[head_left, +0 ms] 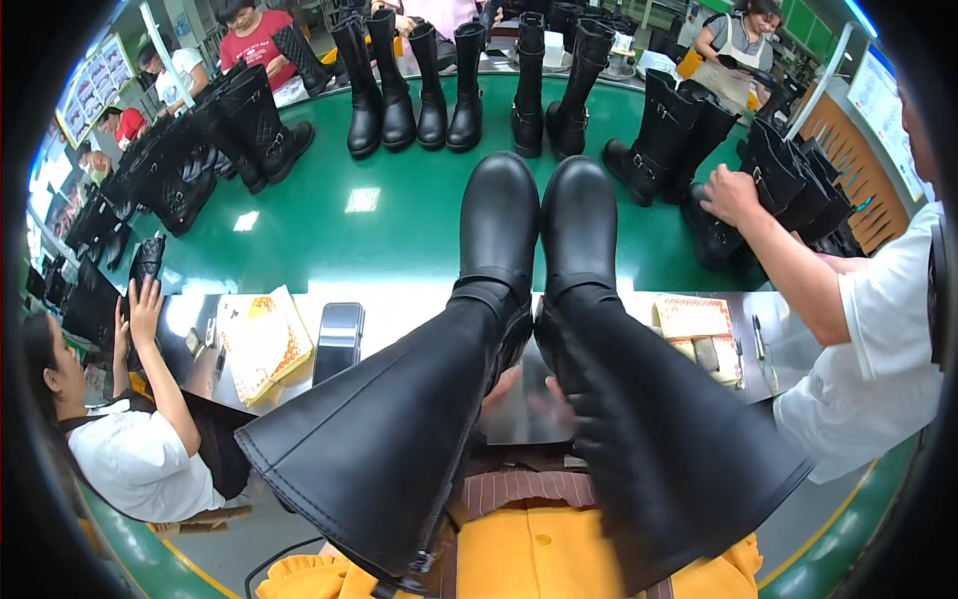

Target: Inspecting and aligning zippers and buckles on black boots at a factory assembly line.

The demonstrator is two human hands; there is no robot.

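Observation:
Two tall black boots are held up side by side in front of me, toes pointing away and shafts spreading toward me. The left boot (389, 409) has an ankle strap and a zip along its inner side. The right boot (649, 429) has a matching strap, and its shaft is slightly blurred toward the top. My left hand (501, 387) grips the left boot from its inner, lower side, mostly hidden by the shaft. Close by, my right hand (557, 395) holds the right boot about the ankle; its fingers are largely covered and blurred.
A green table (399, 220) carries rows of black boots (414, 100) along its far edge. On the metal ledge lie a phone (338, 342), paper sheets (264, 339) and a pen (758, 337). Co-workers sit close on both sides; the right one's hand (731, 195) touches boots.

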